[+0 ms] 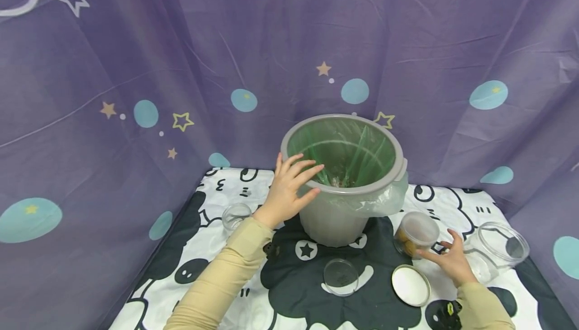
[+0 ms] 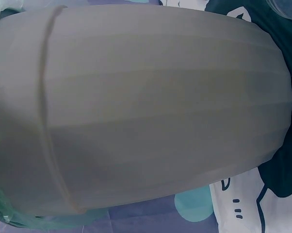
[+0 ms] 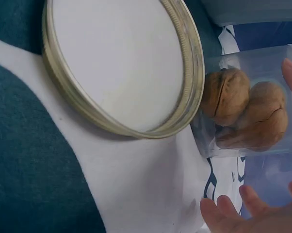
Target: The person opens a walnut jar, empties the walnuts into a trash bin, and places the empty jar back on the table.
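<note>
My left hand (image 1: 289,192) is at the near left rim of a grey trash bin (image 1: 332,222), fingers spread over the edge. A green plastic bag (image 1: 362,154) lines the bin, with small debris at the bottom. The left wrist view shows mostly the bin's side (image 2: 160,111). My right hand (image 1: 450,262) hovers around the right side of a clear jar (image 1: 418,232), thumb and fingers apart; contact is hard to tell. Inside the jar are walnuts (image 3: 228,97). Close in front of it lies a gold-rimmed lid (image 1: 410,286) with a white inside, also large in the right wrist view.
An uncovered clear jar (image 1: 502,244) lies tilted at the right. A clear round lid (image 1: 341,277) is on the cloth before the bin. Another clear container (image 1: 236,215) stands at the left, beyond my left forearm. A purple curtain (image 1: 253,43) hangs behind the table.
</note>
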`<state>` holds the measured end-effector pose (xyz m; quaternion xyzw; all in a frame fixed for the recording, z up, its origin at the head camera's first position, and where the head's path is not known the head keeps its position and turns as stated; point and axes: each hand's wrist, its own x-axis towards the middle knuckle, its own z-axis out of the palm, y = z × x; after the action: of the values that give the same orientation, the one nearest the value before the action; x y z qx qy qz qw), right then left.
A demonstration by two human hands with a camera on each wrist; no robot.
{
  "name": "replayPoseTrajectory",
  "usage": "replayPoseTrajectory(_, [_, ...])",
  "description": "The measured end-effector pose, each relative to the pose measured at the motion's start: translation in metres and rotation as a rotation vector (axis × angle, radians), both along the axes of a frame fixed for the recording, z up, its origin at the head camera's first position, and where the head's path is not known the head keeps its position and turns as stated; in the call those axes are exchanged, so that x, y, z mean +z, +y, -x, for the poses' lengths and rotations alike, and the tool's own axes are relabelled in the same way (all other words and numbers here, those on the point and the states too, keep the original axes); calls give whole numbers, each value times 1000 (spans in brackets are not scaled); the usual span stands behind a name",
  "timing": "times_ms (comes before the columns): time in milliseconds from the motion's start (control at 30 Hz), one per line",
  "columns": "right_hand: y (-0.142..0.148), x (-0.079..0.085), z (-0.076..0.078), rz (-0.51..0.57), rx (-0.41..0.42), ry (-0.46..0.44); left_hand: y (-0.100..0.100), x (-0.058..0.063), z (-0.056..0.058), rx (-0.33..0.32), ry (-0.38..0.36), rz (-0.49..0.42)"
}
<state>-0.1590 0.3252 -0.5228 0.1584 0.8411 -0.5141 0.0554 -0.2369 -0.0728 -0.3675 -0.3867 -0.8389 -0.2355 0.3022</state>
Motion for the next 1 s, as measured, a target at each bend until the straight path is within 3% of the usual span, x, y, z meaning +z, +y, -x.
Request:
replayPoseTrajectory(233, [-2, -4, 10, 7, 62, -8, -2, 1, -1, 2, 4, -9])
replayPoseTrajectory(467, [-3, -11, 15, 45, 71, 34, -1, 2, -1, -4, -16, -3])
replayPoseTrajectory(767, [-5, -34, 20, 115, 138, 266, -1, -1, 0, -3, -12, -20])
replayPoseTrajectory(1000, [-6, -42, 25, 142, 160, 407, 1, -2, 1, -7, -1, -26])
